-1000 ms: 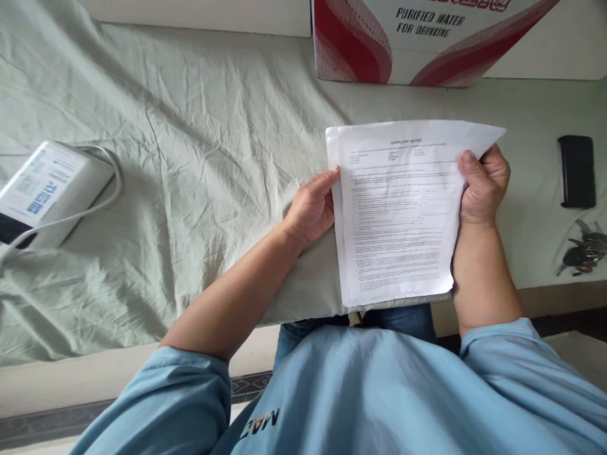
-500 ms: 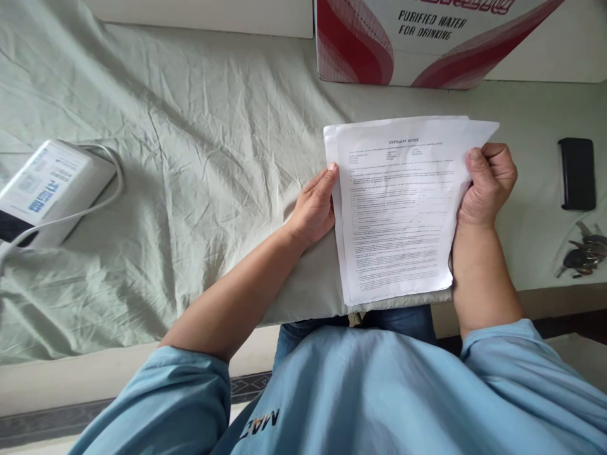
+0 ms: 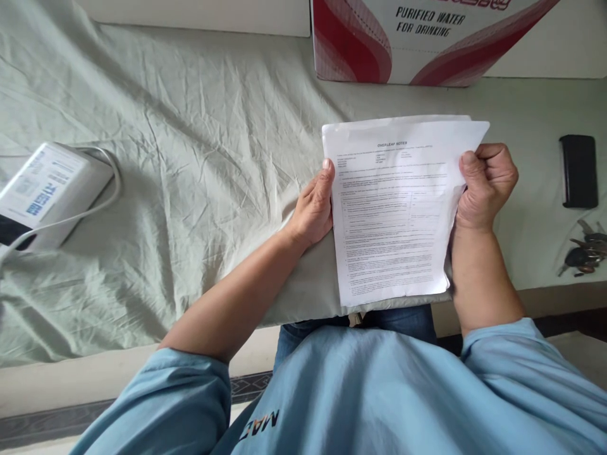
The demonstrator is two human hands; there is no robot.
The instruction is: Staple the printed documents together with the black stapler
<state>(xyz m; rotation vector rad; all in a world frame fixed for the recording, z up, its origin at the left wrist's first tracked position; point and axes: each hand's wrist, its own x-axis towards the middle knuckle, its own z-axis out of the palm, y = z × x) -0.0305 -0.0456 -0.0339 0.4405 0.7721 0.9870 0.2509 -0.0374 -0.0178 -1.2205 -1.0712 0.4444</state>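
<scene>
A small stack of printed sheets point(image 3: 391, 215), headed "OVERLEAF NOTES", is held up in front of me above the table's near edge. My left hand point(image 3: 313, 205) grips its left edge, thumb on the front and the other fingers mostly hidden behind. On the opposite side, my right hand point(image 3: 487, 186) pinches the upper right edge between thumb and curled fingers. The sheets are slightly fanned, with a rear sheet showing along the top. Their lower right corner curls a little.
Wrinkled pale green cloth point(image 3: 190, 158) covers the table. A white box point(image 3: 52, 189) with a cable point(image 3: 102, 205) across it lies at left. A red and white water carton point(image 3: 427, 44) stands at the back. A black phone-like object point(image 3: 578, 170) and keys point(image 3: 585, 253) lie at right.
The top sheet's right side has shifted slightly left, and its printed text with it. My right hand has moved a little left; both hands keep their hold.
</scene>
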